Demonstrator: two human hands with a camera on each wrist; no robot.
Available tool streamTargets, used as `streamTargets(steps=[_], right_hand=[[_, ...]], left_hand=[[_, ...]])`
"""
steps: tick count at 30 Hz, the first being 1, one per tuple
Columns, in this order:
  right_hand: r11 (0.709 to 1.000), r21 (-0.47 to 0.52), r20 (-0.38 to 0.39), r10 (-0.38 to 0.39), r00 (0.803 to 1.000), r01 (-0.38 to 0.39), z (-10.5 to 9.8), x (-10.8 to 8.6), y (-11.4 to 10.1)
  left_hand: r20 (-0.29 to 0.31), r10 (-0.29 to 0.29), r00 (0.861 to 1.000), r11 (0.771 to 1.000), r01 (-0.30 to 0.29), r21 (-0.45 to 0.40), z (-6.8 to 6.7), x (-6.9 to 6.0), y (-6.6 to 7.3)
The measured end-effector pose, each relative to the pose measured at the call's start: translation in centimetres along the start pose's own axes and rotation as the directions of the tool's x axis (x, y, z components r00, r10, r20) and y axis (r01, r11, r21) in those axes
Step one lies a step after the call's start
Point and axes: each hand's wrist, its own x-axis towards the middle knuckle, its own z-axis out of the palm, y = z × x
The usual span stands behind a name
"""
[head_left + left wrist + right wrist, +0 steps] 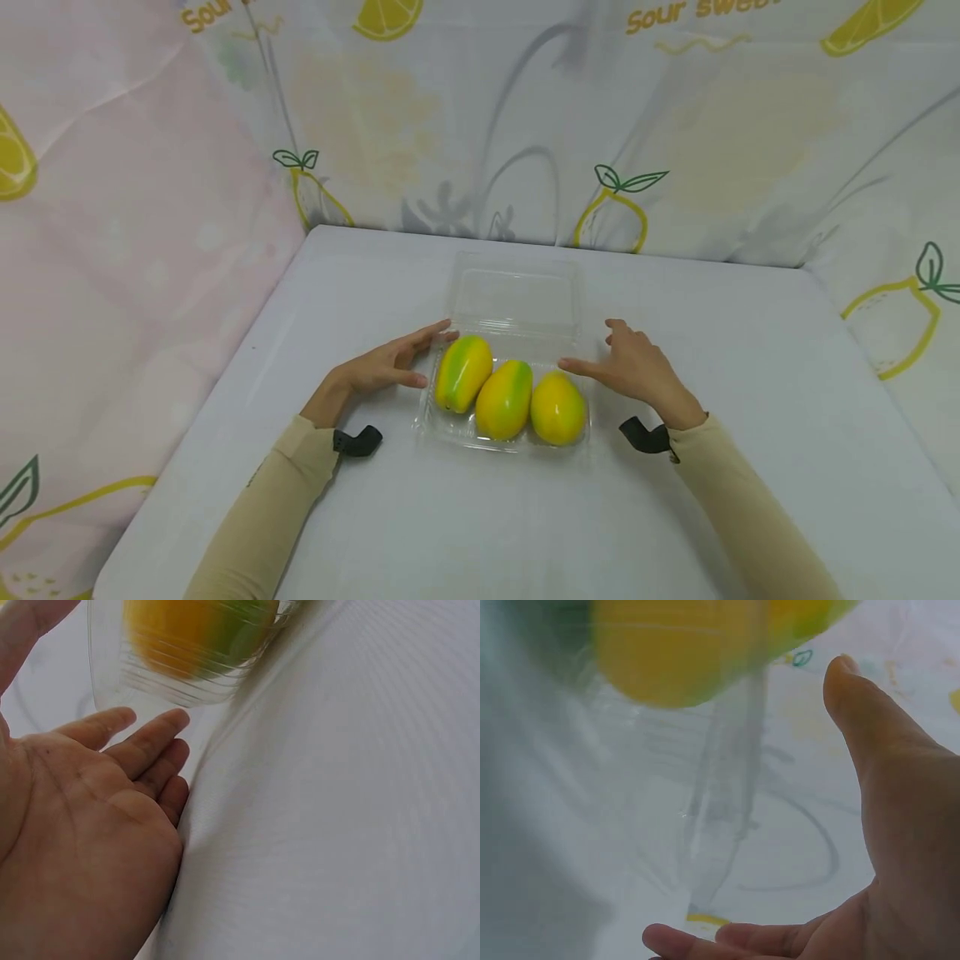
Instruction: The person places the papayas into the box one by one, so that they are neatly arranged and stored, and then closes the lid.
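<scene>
Three yellow-green fruits, mango- or papaya-like, lie in a row in the base of a clear plastic clamshell box [465, 435]: a left fruit [463, 375], a middle fruit [504, 402] and a right fruit [558, 410]. The box's clear lid [516, 292] is folded back flat behind them. My left hand [382, 363] is at the box's left side, fingers extended and thumb apart; in the left wrist view its fingertips are close to the box wall. On the other side, my right hand [633, 367] has its thumb by the right fruit and its fingers spread, holding nothing.
A white cloth covers the table [360, 533]. Behind it hangs a curtain [450, 125] printed with lemons, and another pale curtain [150, 208] runs along the left. A black wrist mount [358, 442] sits on the left sleeve, another black mount [643, 435] on the right.
</scene>
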Motion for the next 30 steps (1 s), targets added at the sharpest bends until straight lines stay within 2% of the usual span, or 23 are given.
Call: streamTargets(steps=[5,10,14,18,21,24,26,30], right_hand=[[0.996,0.078,0.05,-0.045,0.998,0.041,1.0,0.6,1.8],[0.975,0.168,0.095,-0.165,0.982,0.148,1.5,1.7,3.3],[0.946,0.241,0.158,-0.257,0.953,0.215,1.5,2.4,4.8],[0.907,0.315,0.212,-0.353,0.911,0.278,1.8,3.2,6.5],[0.861,0.381,0.205,-0.434,0.877,0.336,2.1,3.7,7.5],[0.813,0.445,0.176,-0.49,0.854,0.375,2.3,4.1,8.1],[0.797,0.466,0.159,-0.504,0.849,0.386,2.4,4.2,8.3],[0.794,0.481,0.154,-0.494,0.856,0.372,2.5,4.4,8.3]], left_hand=[[0.001,-0.016,1.0,1.0,0.016,-0.003,-0.3,-0.1,0.0],[0.01,-0.029,1.0,1.0,0.029,-0.001,-0.6,0.1,0.2],[0.009,-0.035,0.999,0.999,0.035,0.022,-0.9,0.4,0.4],[0.012,-0.042,0.999,0.999,0.042,0.021,-0.9,0.7,0.3],[0.017,-0.041,0.999,0.999,0.041,0.003,-0.9,0.8,0.3],[0.015,-0.03,0.999,1.0,0.03,-0.006,-0.9,0.8,0.3],[0.011,-0.02,1.0,1.0,0.021,-0.009,-0.9,0.9,0.3],[0.004,-0.003,1.0,1.0,0.003,-0.019,-0.9,1.2,0.0]])
